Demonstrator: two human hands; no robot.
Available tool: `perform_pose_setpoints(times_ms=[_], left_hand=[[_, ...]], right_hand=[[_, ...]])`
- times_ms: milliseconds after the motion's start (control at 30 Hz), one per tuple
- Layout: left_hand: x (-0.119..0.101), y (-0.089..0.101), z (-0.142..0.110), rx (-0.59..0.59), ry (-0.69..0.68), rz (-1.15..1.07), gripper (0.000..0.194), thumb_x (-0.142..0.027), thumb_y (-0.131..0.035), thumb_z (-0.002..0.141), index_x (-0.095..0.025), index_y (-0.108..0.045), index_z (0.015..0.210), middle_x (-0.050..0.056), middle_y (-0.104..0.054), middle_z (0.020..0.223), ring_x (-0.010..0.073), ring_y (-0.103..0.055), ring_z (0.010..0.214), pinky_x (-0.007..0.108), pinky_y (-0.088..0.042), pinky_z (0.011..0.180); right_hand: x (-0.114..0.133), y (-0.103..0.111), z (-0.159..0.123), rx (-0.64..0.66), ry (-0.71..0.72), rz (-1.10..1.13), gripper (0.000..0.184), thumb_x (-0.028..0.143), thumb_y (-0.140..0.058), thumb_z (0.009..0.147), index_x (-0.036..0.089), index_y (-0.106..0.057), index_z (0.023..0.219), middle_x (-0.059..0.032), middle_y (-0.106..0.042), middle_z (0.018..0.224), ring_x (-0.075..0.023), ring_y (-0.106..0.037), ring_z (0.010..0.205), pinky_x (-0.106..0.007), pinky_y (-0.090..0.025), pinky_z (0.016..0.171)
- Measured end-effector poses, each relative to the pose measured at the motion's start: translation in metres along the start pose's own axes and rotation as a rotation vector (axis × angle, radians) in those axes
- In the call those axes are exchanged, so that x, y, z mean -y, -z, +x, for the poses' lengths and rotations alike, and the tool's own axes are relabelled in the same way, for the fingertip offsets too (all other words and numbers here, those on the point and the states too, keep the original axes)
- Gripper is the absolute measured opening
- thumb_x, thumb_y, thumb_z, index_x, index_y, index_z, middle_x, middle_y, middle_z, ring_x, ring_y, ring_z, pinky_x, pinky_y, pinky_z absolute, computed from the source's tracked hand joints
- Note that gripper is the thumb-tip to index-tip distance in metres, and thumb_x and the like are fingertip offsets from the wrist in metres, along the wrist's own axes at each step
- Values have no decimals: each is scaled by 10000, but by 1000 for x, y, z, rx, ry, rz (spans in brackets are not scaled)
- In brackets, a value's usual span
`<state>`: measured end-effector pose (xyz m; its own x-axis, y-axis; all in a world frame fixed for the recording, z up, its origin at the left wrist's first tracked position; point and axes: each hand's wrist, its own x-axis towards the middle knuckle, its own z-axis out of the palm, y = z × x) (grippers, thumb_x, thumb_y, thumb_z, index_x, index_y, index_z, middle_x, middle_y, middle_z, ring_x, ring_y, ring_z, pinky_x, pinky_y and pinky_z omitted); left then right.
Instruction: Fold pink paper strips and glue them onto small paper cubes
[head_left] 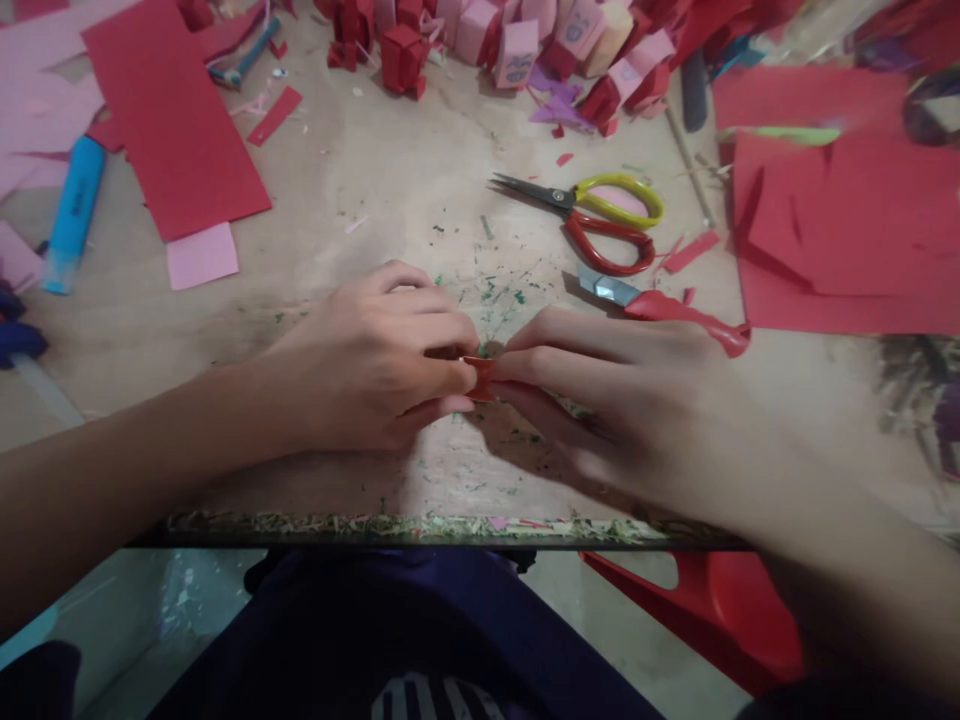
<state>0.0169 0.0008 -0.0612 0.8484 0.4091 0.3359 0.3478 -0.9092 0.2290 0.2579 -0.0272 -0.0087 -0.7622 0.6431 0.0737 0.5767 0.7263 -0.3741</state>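
A small folded piece of red paper [480, 377] is pinched between both hands just above the wooden table [390, 190]. My left hand [375, 360] has its fingers curled and pressed on the paper's left side. My right hand [622, 395] grips the right side with fingertips pressed together. Most of the paper is hidden by the fingers.
Scissors with yellow and red handles [600, 215] and a red-handled cutter [660, 305] lie just beyond my right hand. Red paper sheets [847, 220] fill the right, a red sheet [169, 115] and pink scraps the left. Small red and pink paper boxes [517, 40] stand at the back. A blue marker [73, 215] lies far left.
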Motion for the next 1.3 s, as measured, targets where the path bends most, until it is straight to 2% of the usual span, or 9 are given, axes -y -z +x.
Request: perform_pose_setpoints(times_ms=[400, 567, 833, 1000, 1200, 1300], left_hand=[[-1, -2, 1, 31, 44, -24, 307, -383, -490, 1063, -228, -721, 934, 3, -727, 1063, 212, -654, 1076, 454, -475, 1033], [-2, -2, 2, 15, 35, -18, 291, -376, -518, 1057, -212, -735, 952, 27, -737, 1069, 223, -654, 1064, 452, -477, 1024], [0, -3, 3, 5, 33, -49, 259, -377, -537, 1049, -233, -750, 1016, 15, -733, 1047, 223, -673, 1014, 452, -484, 986], [-1, -2, 4, 67, 72, -32, 308, -408, -482, 1057, -266, -750, 1004, -22, -739, 1076, 196, -663, 1055, 435, -464, 1040], [-1, -4, 0, -36, 35, -20, 190, -312, -571, 1031, -240, -745, 1004, -29, -791, 1077, 141, -707, 919, 439, -381, 1141], [-1, -3, -1, -52, 26, -10, 166, -299, -594, 1019, -216, -735, 992, -15, -801, 1069, 145, -719, 917, 442, -375, 1145]], right_hand=[[2, -1, 1, 25, -51, 51, 135, 229, -597, 994, 212, -729, 972, -81, -713, 942, -202, -667, 791, -312, -462, 652], [1, -1, 1, -10, -54, 83, 181, 194, -563, 987, 197, -743, 971, -93, -713, 955, -203, -659, 785, -307, -456, 636], [-3, 1, 5, -13, -182, 225, 193, 173, -561, 967, 207, -750, 951, -74, -707, 899, -211, -645, 766, -324, -466, 650], [-3, -1, 8, 1, -224, 241, 186, 184, -545, 971, 198, -730, 958, -72, -693, 906, -215, -633, 776, -330, -461, 665], [2, -3, 10, 18, -234, 206, 151, 162, -547, 942, 197, -689, 903, -60, -658, 872, -205, -611, 749, -323, -431, 655], [2, -5, 9, 7, -225, 205, 134, 139, -558, 915, 186, -682, 900, -53, -642, 866, -187, -588, 728, -312, -403, 639]])
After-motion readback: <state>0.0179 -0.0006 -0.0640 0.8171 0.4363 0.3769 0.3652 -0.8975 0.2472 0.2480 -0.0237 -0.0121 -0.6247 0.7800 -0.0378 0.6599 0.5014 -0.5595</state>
